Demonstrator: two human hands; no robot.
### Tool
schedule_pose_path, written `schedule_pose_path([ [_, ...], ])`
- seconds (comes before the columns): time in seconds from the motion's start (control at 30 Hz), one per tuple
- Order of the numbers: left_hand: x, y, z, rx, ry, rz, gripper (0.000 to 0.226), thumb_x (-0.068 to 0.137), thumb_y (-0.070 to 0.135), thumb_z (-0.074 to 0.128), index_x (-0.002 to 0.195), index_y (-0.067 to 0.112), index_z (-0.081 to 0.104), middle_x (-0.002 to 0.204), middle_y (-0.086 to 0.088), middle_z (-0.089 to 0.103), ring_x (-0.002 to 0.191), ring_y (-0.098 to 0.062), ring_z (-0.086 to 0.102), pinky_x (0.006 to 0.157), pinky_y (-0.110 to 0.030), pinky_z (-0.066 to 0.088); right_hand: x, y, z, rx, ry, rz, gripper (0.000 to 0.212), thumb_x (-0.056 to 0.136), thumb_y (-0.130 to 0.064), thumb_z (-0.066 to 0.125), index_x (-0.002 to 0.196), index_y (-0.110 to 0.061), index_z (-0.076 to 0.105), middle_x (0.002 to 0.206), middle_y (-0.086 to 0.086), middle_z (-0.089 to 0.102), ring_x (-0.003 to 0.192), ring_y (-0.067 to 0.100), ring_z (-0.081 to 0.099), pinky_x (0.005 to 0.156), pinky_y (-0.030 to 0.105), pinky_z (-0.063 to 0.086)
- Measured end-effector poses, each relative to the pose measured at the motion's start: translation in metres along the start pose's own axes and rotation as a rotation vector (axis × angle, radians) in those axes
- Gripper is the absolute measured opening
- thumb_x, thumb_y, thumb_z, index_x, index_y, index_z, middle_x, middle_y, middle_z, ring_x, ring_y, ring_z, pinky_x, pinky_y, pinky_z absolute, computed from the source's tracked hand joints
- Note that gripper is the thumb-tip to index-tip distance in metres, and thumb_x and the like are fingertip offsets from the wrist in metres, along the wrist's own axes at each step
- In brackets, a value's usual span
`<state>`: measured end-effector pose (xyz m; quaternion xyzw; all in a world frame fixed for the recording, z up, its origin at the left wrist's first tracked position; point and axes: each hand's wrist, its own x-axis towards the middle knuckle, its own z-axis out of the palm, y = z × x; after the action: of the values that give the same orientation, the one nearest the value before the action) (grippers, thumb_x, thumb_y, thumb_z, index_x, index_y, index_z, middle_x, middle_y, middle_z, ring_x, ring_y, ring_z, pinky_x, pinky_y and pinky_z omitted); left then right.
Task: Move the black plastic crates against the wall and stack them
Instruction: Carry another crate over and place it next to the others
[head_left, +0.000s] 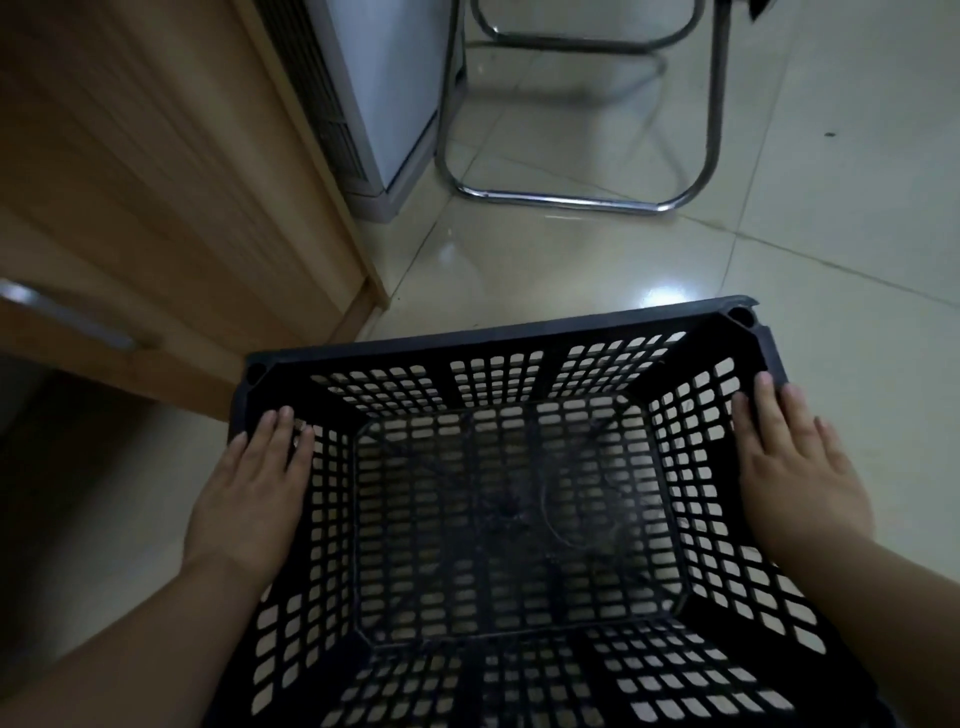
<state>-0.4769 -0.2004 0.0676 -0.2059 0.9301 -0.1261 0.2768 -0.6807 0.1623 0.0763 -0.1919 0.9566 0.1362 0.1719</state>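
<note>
One black plastic crate (498, 332) with perforated walls and floor fills the lower half of the head view, its open top facing me. It looks lifted off the tiled floor, which shows through its holes. My left hand (249, 488) lies over the crate's left rim, fingers pointing away from me. On the right rim my right hand (795, 467) grips the same way. The thumbs and the rim under both palms are hidden. No other crate is in view.
A light wooden cabinet (156, 208) with a metal handle (62, 312) stands to the left. Beside it at the back is a grey-white appliance (384, 104). A chrome tubular chair frame (571, 200) stands on the glossy beige tiles (831, 260) beyond the crate.
</note>
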Motion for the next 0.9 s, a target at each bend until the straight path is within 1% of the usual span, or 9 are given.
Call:
schedule_pose_path([
  [0.27, -0.162, -0.042, -0.014, -0.138, -0.052, -0.148, 0.065, 0.095, 0.013, 0.023, 0.129, 0.011, -0.032, 0.136, -0.008, -0.037, 0.142, -0.022, -0.021, 0.116, -0.036, -0.009, -0.083, -0.017, -0.056, -0.029, 0.079, -0.165, 0.065, 0.089, -0.009, 0.017, 0.135, -0.011, -0.030, 0.138, 0.005, -0.045, 0.098, 0.016, -0.066, 0.116, 0.038, -0.007],
  [0.33, -0.208, -0.051, -0.006, -0.161, -0.066, -0.197, 0.061, 0.096, 0.011, 0.020, 0.127, 0.011, -0.033, 0.135, -0.007, -0.038, 0.140, -0.019, -0.024, 0.114, -0.036, -0.014, -0.103, -0.022, -0.059, -0.007, 0.215, -0.270, 0.069, 0.086, -0.003, 0.027, 0.145, -0.007, -0.008, 0.151, 0.007, -0.026, 0.118, 0.015, -0.056, 0.116, 0.036, -0.004],
  [0.4, -0.254, -0.059, 0.006, -0.175, -0.053, -0.238, 0.060, 0.096, 0.011, 0.018, 0.129, 0.011, -0.033, 0.135, -0.006, -0.039, 0.132, -0.015, -0.029, 0.100, -0.035, -0.034, -0.123, -0.025, -0.056, 0.032, 0.347, -0.386, 0.065, 0.078, -0.002, 0.034, 0.142, 0.001, 0.027, 0.159, 0.008, 0.006, 0.141, 0.018, -0.024, 0.115, 0.034, -0.003],
  [0.5, -0.327, -0.069, 0.033, -0.182, -0.126, -0.260, 0.060, 0.095, 0.011, 0.016, 0.126, 0.015, -0.034, 0.133, -0.006, -0.041, 0.126, -0.014, -0.034, 0.072, -0.029, -0.047, -0.157, -0.042, -0.057, 0.015, 0.424, -0.554, 0.063, 0.074, -0.008, 0.026, 0.137, 0.002, 0.026, 0.158, 0.005, -0.003, 0.146, 0.020, -0.008, 0.115, 0.033, -0.007],
  [0.63, -0.416, -0.078, 0.079, -0.168, -0.079, -0.366, 0.057, 0.094, 0.010, 0.018, 0.136, 0.011, -0.021, 0.141, -0.011, -0.031, 0.135, -0.017, -0.019, 0.075, -0.030, -0.048, -0.204, -0.080, -0.056, 0.047, 0.452, -0.734, 0.067, 0.071, -0.014, 0.031, 0.137, 0.000, 0.025, 0.159, 0.002, -0.008, 0.145, 0.019, -0.009, 0.115, 0.032, -0.009],
  [0.7, -0.464, -0.084, 0.113, -0.245, 0.023, -0.401, 0.052, 0.092, 0.009, 0.015, 0.140, 0.006, 0.035, 0.152, -0.017, 0.019, 0.136, -0.025, 0.032, 0.104, -0.032, -0.034, -0.228, -0.102, -0.052, 0.073, 0.442, -0.830, 0.072, 0.072, -0.017, 0.030, 0.141, -0.001, 0.019, 0.159, 0.000, -0.008, 0.146, 0.017, -0.007, 0.114, 0.031, -0.010],
  [0.73, -0.490, -0.087, 0.127, -0.240, 0.048, -0.418, 0.057, 0.094, 0.010, 0.007, 0.133, 0.003, 0.047, 0.149, -0.017, 0.032, 0.130, -0.029, 0.044, 0.114, -0.032, -0.020, -0.242, -0.115, -0.051, 0.081, 0.434, -0.873, 0.074, 0.073, -0.018, 0.030, 0.144, -0.005, 0.014, 0.159, 0.000, -0.008, 0.145, 0.016, -0.007, 0.114, 0.031, -0.009],
  [0.83, -0.562, -0.088, 0.180, -0.277, 0.210, -0.521, 0.054, 0.096, 0.020, -0.006, 0.147, 0.016, 0.013, 0.158, -0.005, 0.000, 0.146, -0.021, 0.002, 0.116, -0.036, 0.000, -0.285, -0.154, -0.043, 0.058, 0.433, -0.989, 0.058, 0.085, -0.017, 0.020, 0.142, -0.004, 0.019, 0.159, -0.001, -0.008, 0.145, 0.016, -0.009, 0.114, 0.031, -0.010],
  [0.9, -0.610, -0.090, 0.210, -0.339, 0.239, -0.556, 0.051, 0.097, 0.018, -0.003, 0.148, 0.015, 0.001, 0.158, -0.005, -0.010, 0.146, -0.020, -0.003, 0.109, -0.040, 0.019, -0.319, -0.183, -0.033, 0.034, 0.414, -1.043, 0.055, 0.094, -0.026, 0.001, 0.144, -0.009, 0.016, 0.159, -0.001, -0.007, 0.145, 0.015, -0.009, 0.113, 0.031, -0.010],
])
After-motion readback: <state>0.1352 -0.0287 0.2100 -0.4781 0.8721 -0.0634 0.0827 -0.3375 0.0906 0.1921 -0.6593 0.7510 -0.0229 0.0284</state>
